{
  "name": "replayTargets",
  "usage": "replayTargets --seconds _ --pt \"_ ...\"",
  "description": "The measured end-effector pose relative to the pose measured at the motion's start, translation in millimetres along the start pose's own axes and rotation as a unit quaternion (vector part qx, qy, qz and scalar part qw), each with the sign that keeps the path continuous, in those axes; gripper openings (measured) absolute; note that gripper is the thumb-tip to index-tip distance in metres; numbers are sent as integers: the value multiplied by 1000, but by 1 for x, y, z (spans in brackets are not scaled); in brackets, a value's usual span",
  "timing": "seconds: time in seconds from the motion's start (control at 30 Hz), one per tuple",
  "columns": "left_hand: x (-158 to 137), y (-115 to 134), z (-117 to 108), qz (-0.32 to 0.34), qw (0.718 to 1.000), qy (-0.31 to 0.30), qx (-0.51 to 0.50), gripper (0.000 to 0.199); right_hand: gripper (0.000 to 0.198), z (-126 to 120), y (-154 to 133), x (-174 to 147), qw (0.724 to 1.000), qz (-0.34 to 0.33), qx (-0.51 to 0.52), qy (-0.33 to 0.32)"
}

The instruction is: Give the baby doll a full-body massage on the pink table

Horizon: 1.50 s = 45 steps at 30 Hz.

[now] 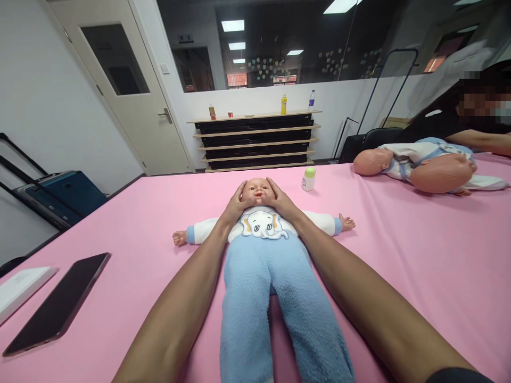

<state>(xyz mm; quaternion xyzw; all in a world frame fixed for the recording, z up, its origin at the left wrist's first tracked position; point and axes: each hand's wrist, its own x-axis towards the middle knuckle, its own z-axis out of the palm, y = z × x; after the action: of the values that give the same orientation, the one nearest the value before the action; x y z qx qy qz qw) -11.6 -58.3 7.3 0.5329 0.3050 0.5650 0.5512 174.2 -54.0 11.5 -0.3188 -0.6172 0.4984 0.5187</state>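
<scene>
A baby doll (265, 260) lies on its back on the pink cover, its arms stretched out to the sides. It wears a white top with an elephant face on the chest and fluffy light blue trousers. My left hand (238, 204) cups the side of the doll's head on the left, the thumb on its cheek. On the other side my right hand (282, 202) holds the head in the same way. Both sets of fingers curve round the head, and their far sides are partly hidden. A small white bottle with a green cap (308, 179) stands beyond my right hand.
A pink-covered table (159, 213) carries a dark phone (58, 306) and a white box (24, 287) at left. Other dolls (431, 165) lie at far right beside a person (475, 106). A blue suitcase (67, 194) and shelves (255, 135) stand beyond the table.
</scene>
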Motion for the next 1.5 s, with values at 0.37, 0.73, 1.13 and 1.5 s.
replayTargets --seconds 0.37,0.73,1.13,1.5 --pt "-2 0 -1 -21 999 8 -42 93 93 -1 -6 -3 998 27 61 -23" --pt "2 -1 2 -21 997 30 -68 70 75 -1 11 5 997 11 72 6" --pt "-2 1 0 -22 999 0 -46 91 91 -4 -2 -1 1000 -6 -22 -2" --pt "-1 2 2 -39 993 3 -108 90 71 0 15 10 995 17 100 6"
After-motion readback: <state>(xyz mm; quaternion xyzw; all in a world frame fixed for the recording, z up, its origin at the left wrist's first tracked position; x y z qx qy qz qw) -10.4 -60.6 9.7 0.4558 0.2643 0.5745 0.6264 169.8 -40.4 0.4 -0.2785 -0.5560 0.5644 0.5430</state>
